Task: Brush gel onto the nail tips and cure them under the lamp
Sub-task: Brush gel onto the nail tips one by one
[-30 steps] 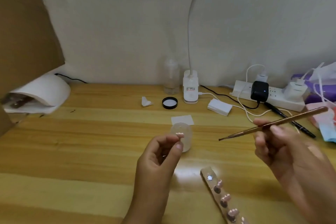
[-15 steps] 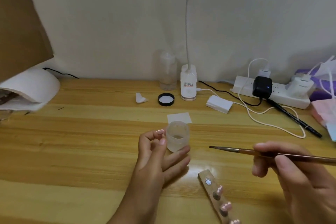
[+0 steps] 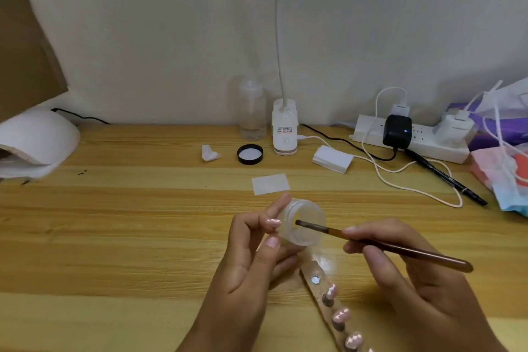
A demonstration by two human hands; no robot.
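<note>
L grip (image 3: 251, 260) curls round the tilted gel jar (image 3: 310, 233), nail tip (image 3: 273, 222) pinched at thumb & finger. R grip (image 3: 405, 274) holds the brush (image 3: 400, 252), bristles in the jar mouth. Risks: more tilt spills gel on the table (image 3: 114, 223); overloaded brush drips; tip slips.

Wood counter (image 3: 114, 237) against pale wall. Brown cardboard (image 3: 23, 51) at far L, top. Back centre: clear bottle (image 3: 251, 111) just beside white desk-lamp base (image 3: 285, 128), both upright, gooseneck running up out of shot. In front of them: crumpled paper scrap (image 3: 210, 152), black cap (image 3: 250, 154) w/ white liner facing up, stack of white pads (image 3: 333, 158); single white wipe (image 3: 270, 183) lies flat nearer the camera. Back R: white power strip (image 3: 368, 131) w/ black adapter (image 3: 397, 131) (blue LED lit) & white charger (image 3: 454, 130) plugged in, white cable (image 3: 390, 88) looping over the counter, black pen (image 3: 445, 177) lying diagonal. Far R edge: pink & blue face masks (image 3: 503, 174) piled, purple packet (image 3: 503, 128) behind
</note>
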